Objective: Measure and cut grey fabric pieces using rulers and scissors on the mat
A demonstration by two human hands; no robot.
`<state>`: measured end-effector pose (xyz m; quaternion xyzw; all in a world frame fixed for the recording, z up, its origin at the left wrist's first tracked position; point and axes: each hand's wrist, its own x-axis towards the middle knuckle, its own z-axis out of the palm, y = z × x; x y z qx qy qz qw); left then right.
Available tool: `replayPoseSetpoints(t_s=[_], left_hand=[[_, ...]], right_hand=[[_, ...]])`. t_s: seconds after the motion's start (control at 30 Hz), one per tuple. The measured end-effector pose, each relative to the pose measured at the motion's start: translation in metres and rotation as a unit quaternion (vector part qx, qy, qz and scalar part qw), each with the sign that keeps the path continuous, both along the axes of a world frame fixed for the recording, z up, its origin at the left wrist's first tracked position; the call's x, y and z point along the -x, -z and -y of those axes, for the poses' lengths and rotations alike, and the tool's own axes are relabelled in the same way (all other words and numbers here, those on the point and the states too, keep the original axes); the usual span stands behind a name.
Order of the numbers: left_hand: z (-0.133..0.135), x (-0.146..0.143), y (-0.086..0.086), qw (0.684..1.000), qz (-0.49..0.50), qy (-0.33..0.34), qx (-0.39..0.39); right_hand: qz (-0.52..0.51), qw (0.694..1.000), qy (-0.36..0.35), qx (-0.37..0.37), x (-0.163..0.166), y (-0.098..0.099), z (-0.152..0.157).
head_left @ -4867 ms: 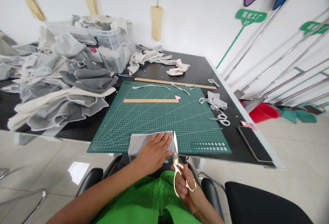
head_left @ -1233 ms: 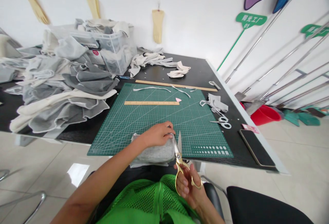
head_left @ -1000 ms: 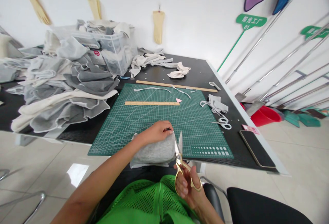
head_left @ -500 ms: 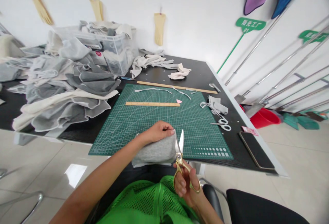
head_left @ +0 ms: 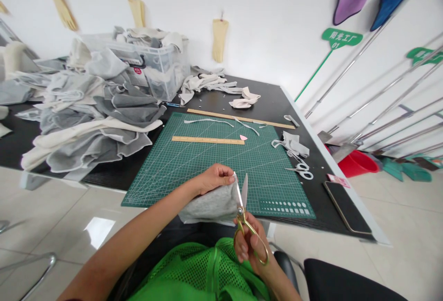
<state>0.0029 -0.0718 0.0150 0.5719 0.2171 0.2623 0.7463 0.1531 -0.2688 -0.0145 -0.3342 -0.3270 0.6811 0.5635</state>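
Observation:
My left hand [head_left: 217, 177] pinches the top right corner of a grey fabric piece [head_left: 211, 205], which hangs over the near edge of the green cutting mat [head_left: 204, 160]. In my right hand [head_left: 251, 241] are gold-handled scissors [head_left: 241, 211], their blades apart and pointing away from me. One blade lies along the right edge of the fabric, close to my left fingertips; whether it is cutting cannot be seen. A short wooden ruler [head_left: 207, 140] and a small pink piece [head_left: 243, 137] lie on the mat ahead of both hands.
Left of the mat, grey and white cloth [head_left: 100, 126] is heaped beside a clear plastic box [head_left: 162, 70]. A longer wooden ruler [head_left: 238, 118] crosses the mat's far edge. White-handled scissors [head_left: 304, 171], fabric scraps [head_left: 294, 144] and a phone [head_left: 347, 206] lie at the right.
The scissor blades have closed a little, and the lower handle has swung slightly. My left hand keeps its pinch on the fabric. The whole view has shifted slightly.

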Motion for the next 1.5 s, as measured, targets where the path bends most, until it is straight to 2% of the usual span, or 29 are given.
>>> replayPoseSetpoints(t_s=[0.33, 0.63, 0.83, 1.17, 1.5], left_hand=[[-0.002, 0.003, 0.002, 0.999, 0.000, 0.038, -0.017], [-0.003, 0.004, 0.006, 0.998, -0.001, 0.047, -0.035], [-0.004, 0.004, 0.007, 0.996, -0.005, 0.057, -0.067], [-0.007, 0.005, 0.005, 0.985, -0.051, 0.102, -0.133], [-0.003, 0.007, 0.003, 0.974, -0.079, 0.165, -0.134]], right_hand=[[0.025, 1.000, -0.016, 0.002, -0.003, -0.021, -0.008], [0.041, 0.999, -0.010, 0.010, -0.007, -0.014, -0.010], [0.086, 0.996, -0.004, 0.034, -0.007, -0.019, -0.002], [0.188, 0.982, -0.014, 0.035, -0.013, -0.007, 0.011], [0.138, 0.990, 0.005, 0.041, -0.010, -0.017, 0.005]])
